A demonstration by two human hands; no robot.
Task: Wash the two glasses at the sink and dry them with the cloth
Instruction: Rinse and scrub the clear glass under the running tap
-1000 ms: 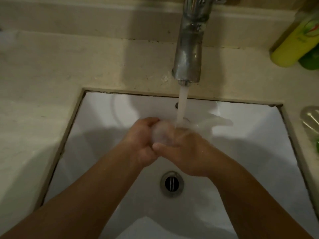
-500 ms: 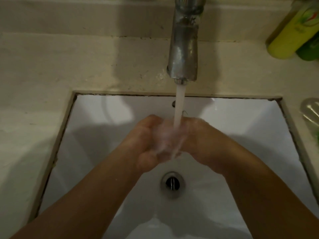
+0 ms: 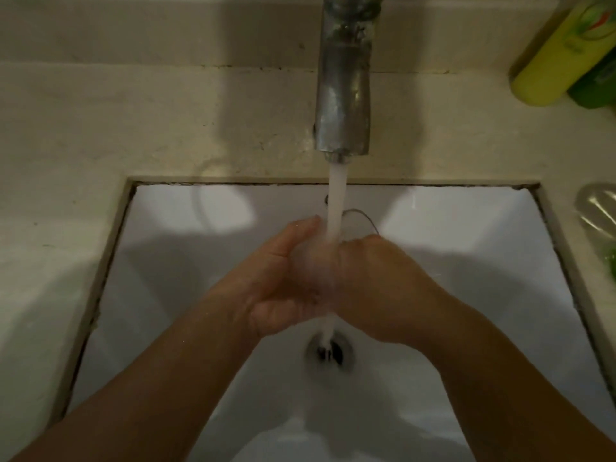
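A clear glass (image 3: 315,261) is held in the stream of water over the white sink (image 3: 160,248). Its thin rim shows beyond my right hand's knuckles, and water blurs its body. My left hand (image 3: 273,285) wraps it from the left, thumb up beside the stream. From the right, my right hand (image 3: 376,285) curls its fingers round it. The two hands meet around the glass above the drain (image 3: 328,353). I see no second glass and no cloth.
The metal tap (image 3: 343,95) runs from the back centre. A yellow bottle (image 3: 563,51) and a green bottle (image 3: 596,85) stand at the back right of the beige counter (image 3: 83,128). A clear soap dish (image 3: 600,215) sits at the right edge.
My hands have turned the glass under the water. My right hand has shifted from beneath the glass to its right side. The view has tilted down a little.
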